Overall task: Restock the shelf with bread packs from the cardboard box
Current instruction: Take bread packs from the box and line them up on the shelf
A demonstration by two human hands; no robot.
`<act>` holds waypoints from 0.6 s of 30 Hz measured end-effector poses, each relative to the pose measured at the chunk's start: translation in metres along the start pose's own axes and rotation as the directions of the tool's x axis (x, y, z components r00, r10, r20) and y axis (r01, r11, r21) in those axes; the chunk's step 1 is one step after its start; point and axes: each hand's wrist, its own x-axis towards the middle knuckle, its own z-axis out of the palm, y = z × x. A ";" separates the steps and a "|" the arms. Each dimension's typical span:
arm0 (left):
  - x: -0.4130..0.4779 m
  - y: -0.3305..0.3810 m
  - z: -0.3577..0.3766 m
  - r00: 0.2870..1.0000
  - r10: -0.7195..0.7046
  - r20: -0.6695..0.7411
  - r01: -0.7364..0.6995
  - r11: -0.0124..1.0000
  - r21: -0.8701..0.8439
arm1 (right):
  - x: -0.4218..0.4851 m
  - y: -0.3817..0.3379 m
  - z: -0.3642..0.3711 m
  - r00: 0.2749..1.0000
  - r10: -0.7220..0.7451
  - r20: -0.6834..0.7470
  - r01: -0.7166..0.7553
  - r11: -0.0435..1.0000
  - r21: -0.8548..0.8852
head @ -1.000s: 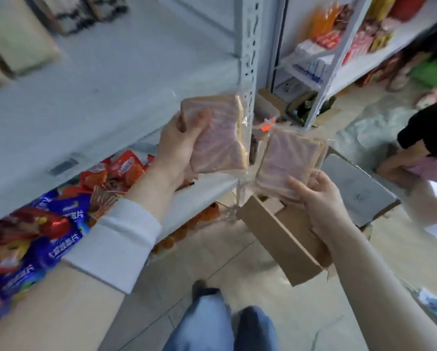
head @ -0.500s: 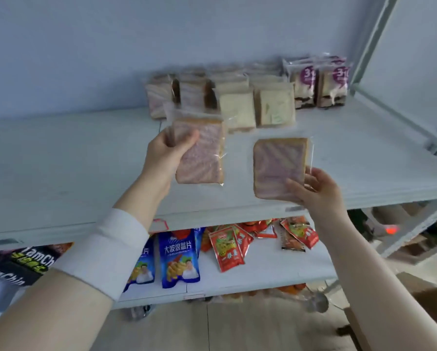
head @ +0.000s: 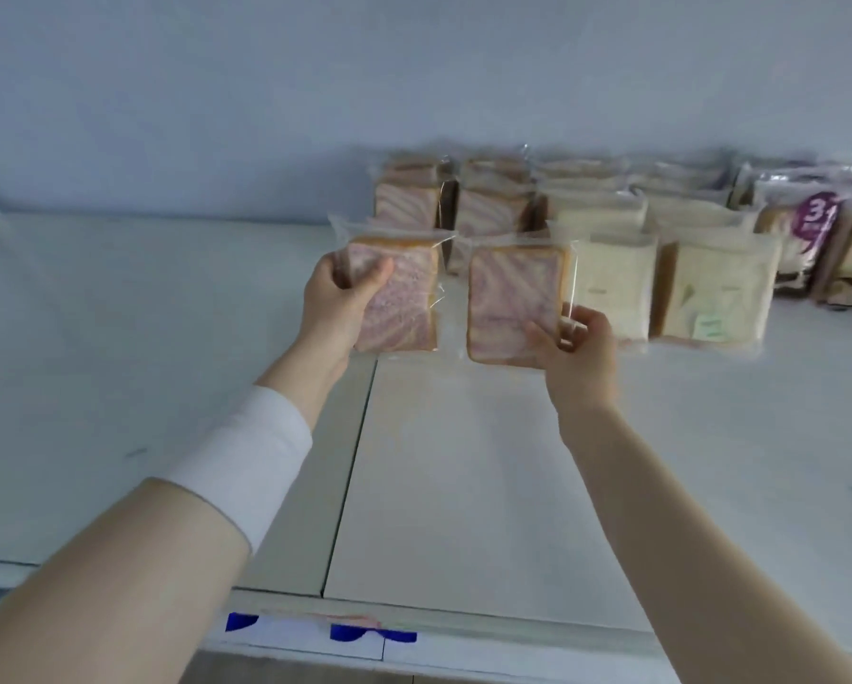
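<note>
- While I held them upright over the white shelf (head: 463, 486), two clear-wrapped packs of purple-swirl bread stood side by side, faces toward me, just in front of the stocked rows.
- My left hand (head: 337, 298) gripped the left swirl pack (head: 404, 298) by its left edge. The thumb lay across the front near the top and the other fingers curled round behind, out of sight.
- My right hand (head: 579, 348) pinched the right swirl pack (head: 510, 293) at its lower right corner. The thumb pressed on the front and the fingertips were bent behind the wrapper's edge.
- The wrapper edges of the two packs came very close between them; I could not tell whether they touched, nor whether either pack's bottom rested on the board.
- Behind them, more swirl packs (head: 409, 199) stood in rows against the pale wall (head: 266, 91).
- Just right of those stood white bread packs (head: 715, 288), the nearest beside my right pack.
- Farther right were packs with a purple label (head: 809, 224), their print too blurred to read.
- A white cuff (head: 246, 451) wrapped my left forearm.
- A dark seam (head: 349, 466) split the shelf boards below my hands, and blue marks (head: 372, 633) showed on the front edge strip.
</note>
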 end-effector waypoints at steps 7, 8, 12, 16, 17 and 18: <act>0.080 -0.019 0.023 0.997 0.042 -0.071 -0.039 0.998 0.052 | 0.061 0.012 0.057 0.982 -0.116 -0.146 0.091 0.981 -0.173; 0.089 -0.023 0.026 0.997 0.045 -0.070 -0.040 0.997 0.061 | 0.066 0.013 0.064 0.976 -0.129 -0.178 0.094 0.977 -0.192; 0.114 -0.037 0.035 0.997 0.073 -0.035 -0.069 0.994 0.088 | 0.083 0.025 0.085 0.975 -0.092 -0.203 0.035 0.963 -0.267; 0.126 -0.042 0.043 0.982 0.188 -0.003 -0.186 0.973 0.138 | 0.089 0.031 0.095 0.945 -0.191 -0.267 0.061 0.902 -0.428; 0.126 -0.043 0.046 0.975 0.222 -0.009 -0.218 0.964 0.154 | 0.089 0.031 0.097 0.930 -0.227 -0.289 0.082 0.895 -0.439; 0.124 -0.044 0.047 0.967 0.252 -0.022 -0.244 0.953 0.177 | 0.088 0.031 0.100 0.917 -0.256 -0.307 0.104 0.894 -0.435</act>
